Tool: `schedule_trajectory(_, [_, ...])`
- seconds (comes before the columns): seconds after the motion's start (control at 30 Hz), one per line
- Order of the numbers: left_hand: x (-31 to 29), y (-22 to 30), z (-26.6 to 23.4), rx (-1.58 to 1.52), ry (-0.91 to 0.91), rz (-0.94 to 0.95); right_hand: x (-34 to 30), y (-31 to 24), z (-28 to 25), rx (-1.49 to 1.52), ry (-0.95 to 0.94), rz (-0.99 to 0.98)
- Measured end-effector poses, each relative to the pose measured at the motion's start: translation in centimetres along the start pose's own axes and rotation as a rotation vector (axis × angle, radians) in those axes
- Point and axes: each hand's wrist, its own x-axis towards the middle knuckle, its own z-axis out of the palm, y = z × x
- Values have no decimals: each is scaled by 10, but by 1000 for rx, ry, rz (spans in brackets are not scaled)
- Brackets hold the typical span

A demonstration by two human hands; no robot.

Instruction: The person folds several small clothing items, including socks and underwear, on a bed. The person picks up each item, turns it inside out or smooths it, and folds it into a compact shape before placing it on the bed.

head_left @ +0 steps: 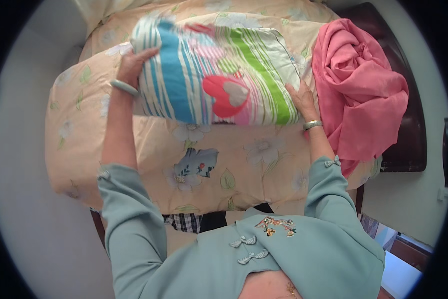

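Over the flowered bedspread I hold a striped pillow [181,89] by its two short ends. White, blue, pink and green stripes cover it, with a red heart print near its lower middle. At the left end my left hand [133,67] is closed, thumb on top and the other fingers hidden behind. My right hand [303,102] grips the lower right end, its fingers partly out of sight. The pillow's top left edge is smeared by motion. Bunched pink cloth [356,89] lies close beside my right hand.
Peach bedding [254,164] with pale flowers spreads under the pillow, and a blue-grey printed patch [196,163] shows on it. A dark wooden board [408,134] stands at the right behind the pink cloth. Checked dark cloth [184,222] hangs below the bed's near edge.
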Motion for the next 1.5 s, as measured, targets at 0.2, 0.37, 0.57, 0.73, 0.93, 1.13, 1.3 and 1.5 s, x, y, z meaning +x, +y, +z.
schedule_trajectory(0.2, [-1,-83,-78,882,389,239,-63,-46,54,-247,461,-487])
schedule_trajectory(0.37, [-103,-195,22,1059,60,39,-54,-36,127,-484,249,-528])
schedule_trajectory(0.57, [-212,-175,42,921,150,101,-55,-14,136,-450,137,-556])
schedule_trajectory(0.73, [-224,-138,66,717,50,98,-35,-43,171,-422,113,-627])
schedule_trajectory(0.93, [-302,-153,82,553,247,107,-118,-121,203,-493,56,-1103])
schedule_trajectory(1.13, [-466,-195,69,298,356,-309,-149,-127,189,-485,-51,-1005])
schedule_trajectory(1.3, [-605,-234,50,303,360,-339,-155,-113,220,-875,-53,-753])
schedule_trajectory(1.5, [-845,-261,30,178,637,-707,-207,-38,263,-807,-529,-1065])
